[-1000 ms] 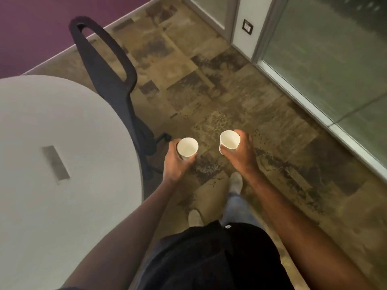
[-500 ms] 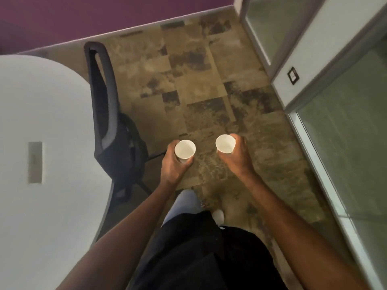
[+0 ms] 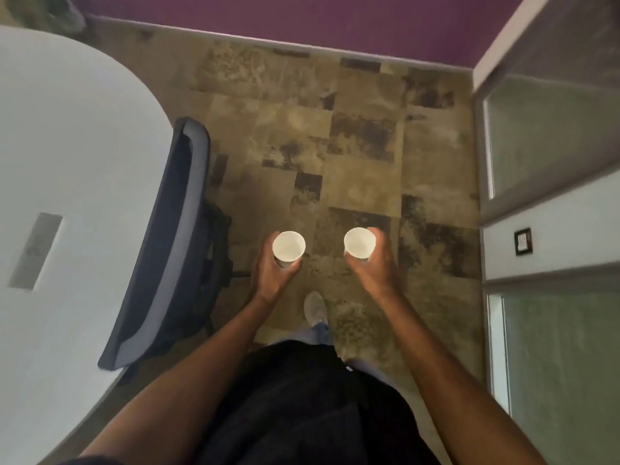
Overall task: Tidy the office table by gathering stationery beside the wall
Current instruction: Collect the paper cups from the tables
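Note:
I stand on the patterned floor holding two white paper cups upright in front of my body. My left hand [image 3: 272, 274] grips the left cup [image 3: 288, 247] from below and the side. My right hand [image 3: 373, 266] grips the right cup [image 3: 359, 243] the same way. Both cups look empty from above. The white round office table [image 3: 77, 162] lies to my left, with a grey rectangular cable slot [image 3: 35, 250] in its top. No stationery shows in this view.
A dark office chair [image 3: 171, 243] stands pushed against the table edge, just left of my left hand. A purple wall [image 3: 302, 18] runs along the far side. Glass partitions with a pale frame [image 3: 550, 209] and a small wall switch [image 3: 522, 241] line the right.
The view has swung left as I walk: the purple wall now fills the top, and the chair has come nearer on my left. Both hands still hold their cups.

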### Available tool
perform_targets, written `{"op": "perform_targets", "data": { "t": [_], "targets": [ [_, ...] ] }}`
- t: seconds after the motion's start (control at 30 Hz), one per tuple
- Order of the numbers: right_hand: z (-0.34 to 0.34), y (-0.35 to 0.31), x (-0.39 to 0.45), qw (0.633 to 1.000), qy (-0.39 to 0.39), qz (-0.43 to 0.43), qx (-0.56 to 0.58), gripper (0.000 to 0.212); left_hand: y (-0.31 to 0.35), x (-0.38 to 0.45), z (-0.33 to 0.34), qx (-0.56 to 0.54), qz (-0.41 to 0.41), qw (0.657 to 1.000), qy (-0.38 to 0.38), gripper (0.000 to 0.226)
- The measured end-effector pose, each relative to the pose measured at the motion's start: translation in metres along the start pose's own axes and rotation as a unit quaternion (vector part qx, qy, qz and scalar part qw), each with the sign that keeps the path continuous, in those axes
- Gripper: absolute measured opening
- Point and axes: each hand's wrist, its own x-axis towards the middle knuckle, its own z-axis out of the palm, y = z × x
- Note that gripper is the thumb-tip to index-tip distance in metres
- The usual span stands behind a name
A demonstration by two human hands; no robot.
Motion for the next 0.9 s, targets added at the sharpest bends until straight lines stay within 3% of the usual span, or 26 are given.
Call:
{"op": "perform_targets", "data": {
  "t": [0.5,0.9],
  "targets": [
    [0.062,-0.149,0.277,0.977,-0.145,-0.152,-0.037,0.075,0.055,0.199,0.007,-0.051,-0.089,0.983,0.152,0.075],
    [0.168,-0.283,0.492,0.910,-0.278,-0.294,-0.094,0.079,0.084,0.390,-0.022,-0.074,-0.209,0.914,0.339,0.077]
  ]
}}
